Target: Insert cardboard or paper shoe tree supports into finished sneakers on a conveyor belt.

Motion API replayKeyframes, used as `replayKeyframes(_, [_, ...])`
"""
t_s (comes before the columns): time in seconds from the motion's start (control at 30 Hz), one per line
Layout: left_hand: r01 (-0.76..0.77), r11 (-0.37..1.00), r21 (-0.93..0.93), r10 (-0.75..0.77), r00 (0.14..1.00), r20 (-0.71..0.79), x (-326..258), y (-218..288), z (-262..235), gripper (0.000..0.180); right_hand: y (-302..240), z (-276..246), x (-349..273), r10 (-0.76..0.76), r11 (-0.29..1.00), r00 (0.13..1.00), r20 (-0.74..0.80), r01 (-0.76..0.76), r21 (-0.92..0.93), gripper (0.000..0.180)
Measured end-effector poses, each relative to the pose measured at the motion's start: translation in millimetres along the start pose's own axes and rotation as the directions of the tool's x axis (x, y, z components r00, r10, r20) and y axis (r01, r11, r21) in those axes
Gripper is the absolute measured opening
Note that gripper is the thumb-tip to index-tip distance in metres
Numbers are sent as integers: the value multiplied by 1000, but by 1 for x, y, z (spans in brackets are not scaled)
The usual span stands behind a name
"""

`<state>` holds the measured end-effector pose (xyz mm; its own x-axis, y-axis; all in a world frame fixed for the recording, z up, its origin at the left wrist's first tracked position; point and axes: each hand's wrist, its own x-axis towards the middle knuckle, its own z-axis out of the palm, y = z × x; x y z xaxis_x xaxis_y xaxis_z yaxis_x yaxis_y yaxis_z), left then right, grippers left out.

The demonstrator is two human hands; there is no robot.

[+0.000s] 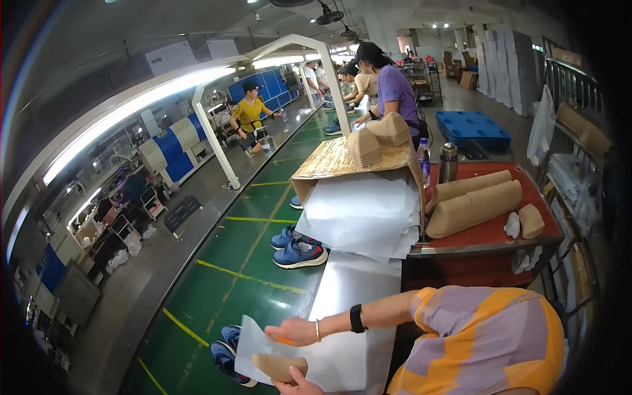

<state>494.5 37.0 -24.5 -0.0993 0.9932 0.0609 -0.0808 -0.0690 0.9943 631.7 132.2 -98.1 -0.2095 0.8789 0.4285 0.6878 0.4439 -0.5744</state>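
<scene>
My right hand (294,331), with a silver bracelet and a black wristband above it, is closed over a sheet of thin white paper (250,336). A small orange object (284,340) shows under its fingers; its kind is hard to make out. At the lower edge my left hand (296,385) holds a brown moulded-pulp shoe insert (280,367), thumb on its near side. Only part of that hand shows. Just left of the paper, a pair of blue shoes (224,355) sits on the green conveyor belt (197,322), partly covered by the sheet.
Farther up the belt stand more blue shoes (299,253). A cardboard box (316,164) holds white paper sheets (359,210), with pulp inserts (365,146) stacked on top. On the right, a red-topped cart (487,227) bears long insert stacks (474,209), a bottle and a flask. Co-workers stand beyond.
</scene>
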Motion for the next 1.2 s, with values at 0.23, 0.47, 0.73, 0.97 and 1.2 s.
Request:
replayKeyframes(0.23, [-205, 952, 226, 213, 977, -9, 24, -27, -3, 42, -41, -53, 41, -74, 984, 996, -50, 81, 161, 28])
replayKeyframes(0.47, [-409, 849, 333, 431, 902, 11, 94, -124, 2, 54, -96, -59, 21, -122, 835, 947, 297, -65, 547, 41])
replayKeyframes(0.73, [-658, 701, 275, 580, 751, 316, 115, -106, 28, 53, -52, -72, 13, -493, 861, 840, -225, 509, 13, 82])
replayKeyframes(0.97, [-816, 564, 128, 634, 527, 565, 131, -92, 65, 53, -68, -60, 5, -158, 943, 929, -336, 243, 228, 74])
replayKeyframes(1.2, [-895, 445, -3, 610, 301, 733, 138, -83, 72, 52, -82, -103, -6, 34, 853, 997, -64, 5, 521, 69])
